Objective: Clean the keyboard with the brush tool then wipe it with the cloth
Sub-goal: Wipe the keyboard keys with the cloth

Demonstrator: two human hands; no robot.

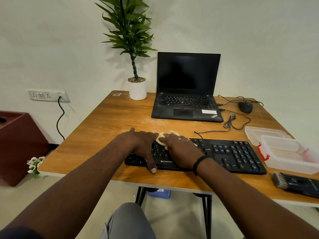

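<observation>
Cloth [161, 138]: small, pale yellow, soft and light; bunches easily, best pressed flat under the fingers. Lies on the far edge of the black Zebronics keyboard [229, 155], near-centre of the desk [107, 121]. Right hand [181, 152] curls over it, pressing down. Left hand [139, 144] spreads flat, steadying the keyboard's left end. Brush tool [293, 182]: near right, untouched.

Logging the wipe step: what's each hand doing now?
Left hand: open, resting on the keyboard.
Right hand: holding the cloth against the keys.

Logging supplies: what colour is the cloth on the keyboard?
Pale yellow cloth, seen in the head view, under the right hand.
</observation>
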